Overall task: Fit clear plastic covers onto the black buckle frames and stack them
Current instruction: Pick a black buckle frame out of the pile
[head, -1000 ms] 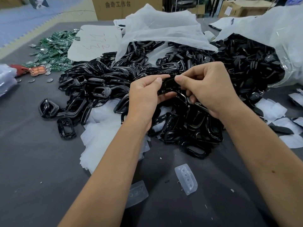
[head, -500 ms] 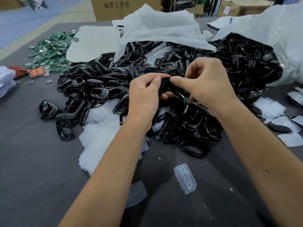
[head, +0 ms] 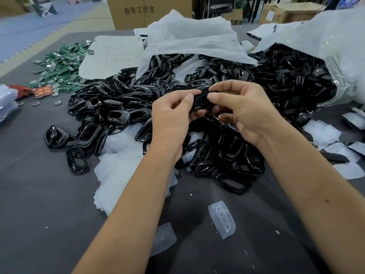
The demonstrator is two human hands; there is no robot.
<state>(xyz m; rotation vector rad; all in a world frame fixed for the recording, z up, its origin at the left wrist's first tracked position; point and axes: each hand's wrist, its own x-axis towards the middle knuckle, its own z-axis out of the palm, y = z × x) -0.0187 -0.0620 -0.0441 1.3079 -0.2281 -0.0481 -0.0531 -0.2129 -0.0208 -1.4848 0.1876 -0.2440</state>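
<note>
Above a big heap of black buckle frames (head: 122, 107), my left hand (head: 171, 119) and my right hand (head: 243, 111) both pinch one black buckle frame (head: 200, 99) between thumbs and fingers. Whether a clear cover sits on it is hidden by my fingers. Two clear plastic covers lie on the dark table near me: one (head: 222, 219) to the right of my left forearm, another (head: 164, 238) partly under it. A pile of clear covers (head: 116, 169) spreads left of my left wrist.
A clear bag (head: 339, 48) at right spills more black frames (head: 292, 84). White sheets (head: 189, 38) lie behind the heap. Green circuit boards (head: 61, 64) sit at far left, a cardboard box (head: 146, 10) beyond. Loose covers (head: 324, 133) lie at right.
My right hand has opened its curl a little and shifted its pinch on the frame; my left thumb has slid along the frame. The heap and loose covers have not moved.
</note>
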